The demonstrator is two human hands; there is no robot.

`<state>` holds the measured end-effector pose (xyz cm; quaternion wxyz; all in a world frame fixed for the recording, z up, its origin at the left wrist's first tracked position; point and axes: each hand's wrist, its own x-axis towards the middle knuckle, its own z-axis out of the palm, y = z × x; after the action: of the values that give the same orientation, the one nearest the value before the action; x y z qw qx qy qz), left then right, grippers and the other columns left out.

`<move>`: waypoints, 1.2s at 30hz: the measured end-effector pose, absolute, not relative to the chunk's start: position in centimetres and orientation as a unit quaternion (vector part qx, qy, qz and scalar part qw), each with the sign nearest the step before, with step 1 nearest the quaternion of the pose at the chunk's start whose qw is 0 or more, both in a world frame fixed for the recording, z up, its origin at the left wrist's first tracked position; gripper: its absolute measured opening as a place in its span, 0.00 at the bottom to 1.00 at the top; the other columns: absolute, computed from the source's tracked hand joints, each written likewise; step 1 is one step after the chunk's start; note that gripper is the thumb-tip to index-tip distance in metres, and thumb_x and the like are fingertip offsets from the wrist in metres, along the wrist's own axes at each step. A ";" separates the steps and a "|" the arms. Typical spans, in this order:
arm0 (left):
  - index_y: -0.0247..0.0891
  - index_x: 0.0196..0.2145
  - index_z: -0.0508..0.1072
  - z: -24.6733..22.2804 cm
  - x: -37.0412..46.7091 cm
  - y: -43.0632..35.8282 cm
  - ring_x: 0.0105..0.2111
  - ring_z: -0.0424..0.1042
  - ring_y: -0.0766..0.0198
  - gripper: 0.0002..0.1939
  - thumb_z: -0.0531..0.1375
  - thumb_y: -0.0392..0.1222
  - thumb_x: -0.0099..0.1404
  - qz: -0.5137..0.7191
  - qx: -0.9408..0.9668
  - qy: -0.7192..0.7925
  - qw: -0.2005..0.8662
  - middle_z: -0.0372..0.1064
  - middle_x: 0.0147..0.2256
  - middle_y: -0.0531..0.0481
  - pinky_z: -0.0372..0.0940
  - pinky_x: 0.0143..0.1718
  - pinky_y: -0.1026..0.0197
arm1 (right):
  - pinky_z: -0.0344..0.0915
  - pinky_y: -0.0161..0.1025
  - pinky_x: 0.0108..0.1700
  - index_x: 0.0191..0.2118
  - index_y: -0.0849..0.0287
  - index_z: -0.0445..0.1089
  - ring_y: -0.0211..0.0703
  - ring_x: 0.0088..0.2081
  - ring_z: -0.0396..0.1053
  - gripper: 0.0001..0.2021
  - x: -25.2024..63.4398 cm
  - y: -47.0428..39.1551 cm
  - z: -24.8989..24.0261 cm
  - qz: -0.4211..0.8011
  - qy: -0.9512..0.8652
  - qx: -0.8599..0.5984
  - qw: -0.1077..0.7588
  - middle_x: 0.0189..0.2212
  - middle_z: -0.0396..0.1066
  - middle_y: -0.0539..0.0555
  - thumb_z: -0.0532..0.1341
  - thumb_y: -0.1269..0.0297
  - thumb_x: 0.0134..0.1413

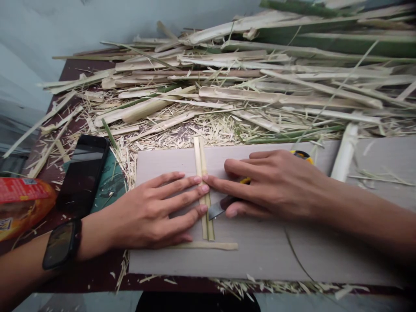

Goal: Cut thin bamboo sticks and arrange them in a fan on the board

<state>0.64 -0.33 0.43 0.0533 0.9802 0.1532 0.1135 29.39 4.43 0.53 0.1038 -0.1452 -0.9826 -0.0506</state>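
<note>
Two thin bamboo strips [202,160] lie side by side on a pale board [260,255], pointing away from me. My left hand [156,210] rests flat with fingers spread, its fingertips on the strips. My right hand [276,186] is wrapped round a yellow and black utility knife [245,180], most of which is hidden in the palm. The knife's blade [216,209] touches or nearly touches the right strip. The right index fingertip meets the strips near the left fingertips. Another strip [208,246] lies crosswise below, partly under or behind my left hand.
Split bamboo pieces [227,95] and shavings are heaped along the back of the dark table [97,277]. At the left are a black phone [82,173], a green mat [110,184] and a red-labelled bottle [24,206]. A bamboo piece [346,151] lies on the board's right part.
</note>
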 end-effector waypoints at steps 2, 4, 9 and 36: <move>0.33 0.57 0.73 0.4 0.6 -0.3 0.64 0.66 0.46 0.21 0.56 0.50 0.75 0.114 0.980 0.152 0.054 0.66 0.63 0.38 0.66 0.63 0.43 | 0.53 0.38 0.31 0.57 0.56 0.62 0.39 0.23 0.56 0.23 29.4 4.4 0.5 -0.049 -0.982 -0.149 0.101 0.35 0.69 0.50 0.45 0.45 0.72; 0.34 0.57 0.72 0.3 0.6 -0.3 0.65 0.65 0.46 0.21 0.56 0.51 0.75 0.115 0.980 0.151 0.053 0.66 0.63 0.38 0.65 0.64 0.44 | 0.52 0.38 0.30 0.57 0.56 0.62 0.38 0.23 0.55 0.23 29.3 4.3 0.5 -0.045 -0.982 -0.154 0.098 0.35 0.69 0.50 0.46 0.45 0.72; 0.34 0.58 0.72 0.3 0.6 -0.2 0.65 0.65 0.46 0.22 0.55 0.52 0.76 0.113 0.981 0.149 0.057 0.66 0.63 0.39 0.65 0.64 0.44 | 0.52 0.38 0.31 0.56 0.55 0.63 0.38 0.23 0.57 0.23 29.4 4.2 0.6 -0.028 -0.982 -0.162 0.094 0.35 0.68 0.51 0.46 0.44 0.71; 0.33 0.62 0.70 0.9 0.6 -0.7 0.65 0.65 0.46 0.37 0.49 0.68 0.72 0.097 0.982 0.152 0.049 0.66 0.63 0.38 0.61 0.66 0.45 | 0.60 0.42 0.37 0.55 0.61 0.68 0.47 0.36 0.66 0.14 30.3 5.0 1.1 -0.143 -0.952 -0.244 0.118 0.38 0.73 0.59 0.54 0.72 0.68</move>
<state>0.63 -0.70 0.90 0.0490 0.9824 0.1521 0.0971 30.29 5.04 1.12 0.1184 -0.2445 -0.9517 -0.1429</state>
